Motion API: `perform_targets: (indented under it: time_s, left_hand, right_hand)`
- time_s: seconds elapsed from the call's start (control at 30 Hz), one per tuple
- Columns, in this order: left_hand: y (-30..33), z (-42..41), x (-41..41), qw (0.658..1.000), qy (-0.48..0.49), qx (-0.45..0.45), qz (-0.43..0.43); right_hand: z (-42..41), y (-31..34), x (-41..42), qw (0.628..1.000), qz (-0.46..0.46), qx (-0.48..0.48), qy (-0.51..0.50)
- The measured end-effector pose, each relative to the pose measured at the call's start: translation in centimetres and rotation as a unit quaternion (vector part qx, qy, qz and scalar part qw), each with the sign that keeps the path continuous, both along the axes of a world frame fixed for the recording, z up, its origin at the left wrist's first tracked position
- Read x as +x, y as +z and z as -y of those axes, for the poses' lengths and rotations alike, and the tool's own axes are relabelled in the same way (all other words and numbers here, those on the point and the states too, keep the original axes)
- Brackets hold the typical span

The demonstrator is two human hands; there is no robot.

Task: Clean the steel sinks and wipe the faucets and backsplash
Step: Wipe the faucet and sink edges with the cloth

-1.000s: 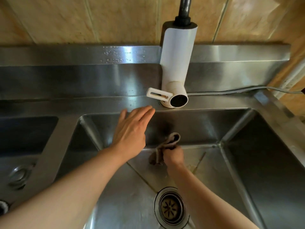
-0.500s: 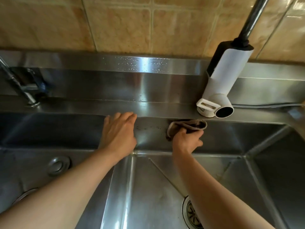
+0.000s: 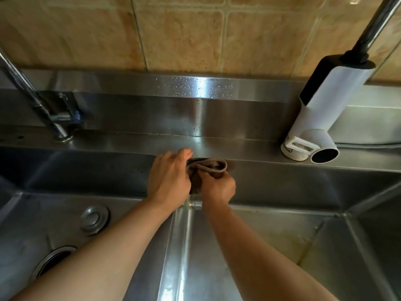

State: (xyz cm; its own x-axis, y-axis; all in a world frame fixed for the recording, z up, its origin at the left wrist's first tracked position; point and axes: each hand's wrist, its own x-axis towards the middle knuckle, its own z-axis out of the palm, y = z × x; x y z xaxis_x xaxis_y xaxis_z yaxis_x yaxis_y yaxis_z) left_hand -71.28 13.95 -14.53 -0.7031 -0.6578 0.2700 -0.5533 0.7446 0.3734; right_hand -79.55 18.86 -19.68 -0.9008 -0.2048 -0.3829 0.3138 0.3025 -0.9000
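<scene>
Hands meet at the sink's back wall: right hand [image 3: 218, 187] grips a bunched brown cloth [image 3: 208, 168] against the steel, left hand [image 3: 170, 179] curled alongside, touching it. White faucet [image 3: 321, 118] stands to the right, steel faucet [image 3: 32, 94] far left.

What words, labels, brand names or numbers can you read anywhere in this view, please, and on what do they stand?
None can be read.
White faucet body: plain white and black, no visible marking.
Its lever tab: a small dark mark beside it, too small to read.
Steel faucet: a blue spot at its base, no legible text.
Cloth, steel backsplash and wall tiles: no print.
</scene>
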Motion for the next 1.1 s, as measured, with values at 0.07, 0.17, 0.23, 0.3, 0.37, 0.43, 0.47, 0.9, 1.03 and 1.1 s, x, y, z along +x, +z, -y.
perform_targets:
  time_s: [0.07,0.17,0.23,0.3,0.37,0.43,0.47,0.9,1.03,1.1]
  left_hand:
    - [-0.1,-0.3,-0.1,1.000,0.001,-0.018,0.008]
    - [0.1,-0.6,-0.2,0.999,0.012,-0.032,0.002]
    - [0.0,-0.9,0.0,0.999,0.016,-0.046,0.008]
    - [-0.3,-1.1,0.0,0.998,0.018,-0.066,0.005]
    - [-0.6,-1.0,0.0,0.998,0.019,-0.065,0.009]
    - [-0.8,-1.0,-0.1,0.998,0.017,-0.065,0.004]
    - [-0.8,-1.1,-0.1,0.998,0.017,-0.063,-0.001]
    - [-0.7,-1.4,0.1,0.997,0.034,-0.015,-0.063]
    - [-0.4,-1.5,-0.1,0.995,0.037,-0.035,-0.082]
    - [-0.4,-1.5,-0.1,0.996,0.032,-0.018,-0.080]
  right_hand:
    - [-1.5,0.0,-1.4,1.000,-0.005,0.009,-0.024]
    - [-5.3,0.0,-4.6,0.997,-0.022,0.025,-0.075]
    - [-7.5,-0.2,-6.6,0.992,-0.031,0.024,-0.123]
    - [-9.0,-0.7,-8.0,0.987,-0.040,0.031,-0.152]
    - [-9.5,-1.2,-8.6,0.986,-0.039,0.028,-0.161]
    - [-8.8,-1.5,-8.2,0.987,-0.034,0.022,-0.157]
    - [-8.0,-1.7,-7.6,0.988,-0.032,0.022,-0.151]
    - [2.4,-1.6,1.3,0.998,-0.017,-0.048,-0.033]
    - [2.0,-2.9,1.3,0.994,0.001,-0.076,-0.075]
    - [1.9,-3.6,1.7,0.994,0.002,-0.076,-0.079]
